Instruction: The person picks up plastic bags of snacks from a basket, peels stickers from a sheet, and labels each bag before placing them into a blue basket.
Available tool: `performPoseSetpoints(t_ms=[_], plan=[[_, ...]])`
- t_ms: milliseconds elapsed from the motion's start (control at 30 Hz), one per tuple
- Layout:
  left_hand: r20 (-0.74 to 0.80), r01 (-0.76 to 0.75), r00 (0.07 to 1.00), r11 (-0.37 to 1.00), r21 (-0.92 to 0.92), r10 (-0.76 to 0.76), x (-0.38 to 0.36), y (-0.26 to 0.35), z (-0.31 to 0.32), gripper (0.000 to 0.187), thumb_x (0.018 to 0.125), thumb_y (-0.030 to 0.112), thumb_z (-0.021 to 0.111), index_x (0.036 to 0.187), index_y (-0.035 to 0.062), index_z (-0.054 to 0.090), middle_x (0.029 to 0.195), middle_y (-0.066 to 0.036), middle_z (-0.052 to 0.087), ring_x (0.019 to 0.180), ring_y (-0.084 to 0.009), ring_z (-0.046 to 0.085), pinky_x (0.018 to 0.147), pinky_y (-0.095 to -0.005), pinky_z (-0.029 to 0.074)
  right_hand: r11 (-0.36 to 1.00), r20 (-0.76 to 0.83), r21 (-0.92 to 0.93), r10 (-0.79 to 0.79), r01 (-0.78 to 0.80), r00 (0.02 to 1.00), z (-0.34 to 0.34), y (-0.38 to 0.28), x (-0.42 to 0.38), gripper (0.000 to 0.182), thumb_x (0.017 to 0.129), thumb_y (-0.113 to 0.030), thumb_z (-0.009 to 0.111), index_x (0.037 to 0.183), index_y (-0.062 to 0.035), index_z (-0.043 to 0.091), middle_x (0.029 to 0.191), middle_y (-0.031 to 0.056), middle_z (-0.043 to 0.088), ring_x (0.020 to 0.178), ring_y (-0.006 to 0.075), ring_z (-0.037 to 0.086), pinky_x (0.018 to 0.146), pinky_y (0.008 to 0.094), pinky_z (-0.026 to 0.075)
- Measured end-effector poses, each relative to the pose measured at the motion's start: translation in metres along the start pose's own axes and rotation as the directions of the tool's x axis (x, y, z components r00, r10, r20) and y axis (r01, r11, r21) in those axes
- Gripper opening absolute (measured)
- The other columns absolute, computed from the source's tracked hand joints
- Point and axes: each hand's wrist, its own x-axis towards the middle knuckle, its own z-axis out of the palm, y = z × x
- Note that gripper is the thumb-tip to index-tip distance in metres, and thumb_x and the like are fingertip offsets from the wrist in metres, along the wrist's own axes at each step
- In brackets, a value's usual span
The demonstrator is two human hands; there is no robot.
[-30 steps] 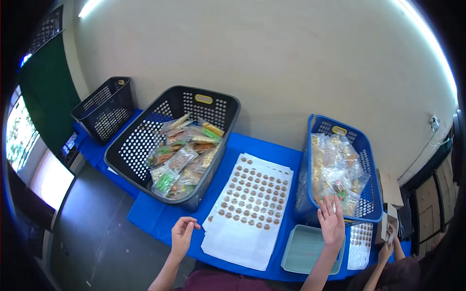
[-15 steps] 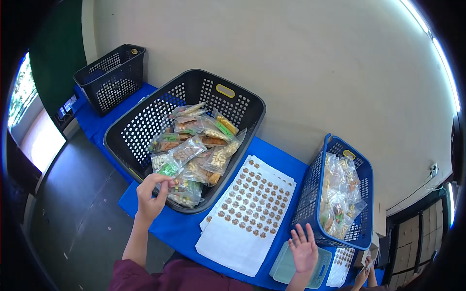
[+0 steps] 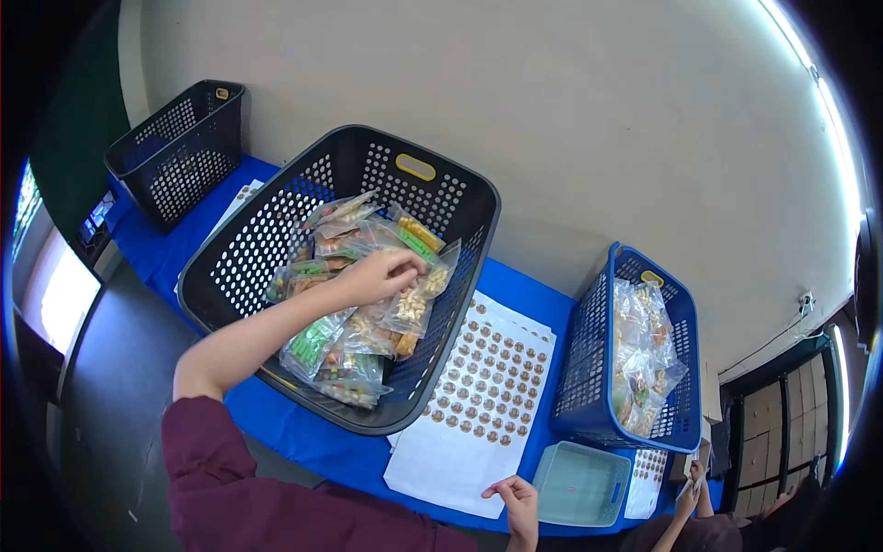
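Observation:
My left hand is inside the large black basket. Its fingers are curled closed over a clear packet of pale, curved pieces; what lies between the fingertips is hidden. Around it are more clear plastic packets, among them a packet with green contents and one with yellow sticks. My right hand hovers by the near edge of the white sticker sheet, left of a pale green tray. Its fingers are loosely bent together, with nothing visible in them.
A blue basket with filled packets stands to the right. Another black basket is at the far left. Beyond the tray lies a smaller sticker sheet. A co-worker's hands hold something pale at lower right.
My left hand has moved from the black basket's near side to over the packets in its middle. My right hand has gone from spread to curled, shifting left and down.

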Motion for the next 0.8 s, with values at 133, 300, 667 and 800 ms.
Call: performPoseSetpoints(t_ms=[133,300,667,800], plan=[[0.328,-0.028,0.919,0.795,0.606,-0.218,-0.039,-0.119,0.02,0.029,0.08,0.022,0.051,0.101,0.0019,0.054,0.092,-0.016,0.06,0.085,-0.0319,0.058,0.074,-0.0393,0.045,0.993,0.071,-0.112,0.051,-0.043,0.996,0.037,0.015,0.001,0.036,0.091,-0.018,0.039,0.065,0.0033,0.055,0.069,0.0139,0.062,0.068,0.0178,0.059,0.071,0.0287,0.044],[0.725,-0.192,0.635,0.854,0.483,-0.267,-0.069,-0.134,0.077,0.032,0.077,0.024,0.056,0.103,0.0055,0.055,0.099,-0.018,0.057,0.093,-0.0333,0.054,0.08,-0.0396,0.043,0.983,0.051,-0.182,0.047,-0.037,0.998,0.07,0.039,-0.001,0.039,0.092,-0.018,0.036,0.069,0.0047,0.058,0.071,0.0132,0.063,0.07,0.017,0.059,0.07,0.0286,0.044],[0.628,-0.556,0.778,0.443,0.703,-0.02,-0.019,-0.133,0.095,0.023,0.073,0.022,0.056,0.089,0.0073,0.063,0.125,-0.02,0.037,0.106,-0.0298,0.045,0.075,-0.0382,0.047,0.969,-0.043,-0.245,0.006,-0.017,0.999,0.075,0.075,0.002,0.019,0.087,-0.009,0.047,0.093,0.005,0.057,0.086,0.0123,0.062,0.077,0.0147,0.058,0.071,0.0248,0.045],[0.51,-0.395,0.858,0.55,0.736,-0.067,-0.026,-0.123,0.092,0.022,0.078,0.022,0.05,0.089,0.0096,0.064,0.128,-0.014,0.031,0.11,-0.0273,0.041,0.08,-0.0413,0.046,0.949,-0.04,-0.313,0.035,-0.046,0.999,0.078,0.064,0.002,0.019,0.087,-0.011,0.047,0.096,0.0026,0.057,0.088,0.0124,0.062,0.08,0.0161,0.059,0.073,0.0263,0.046]])
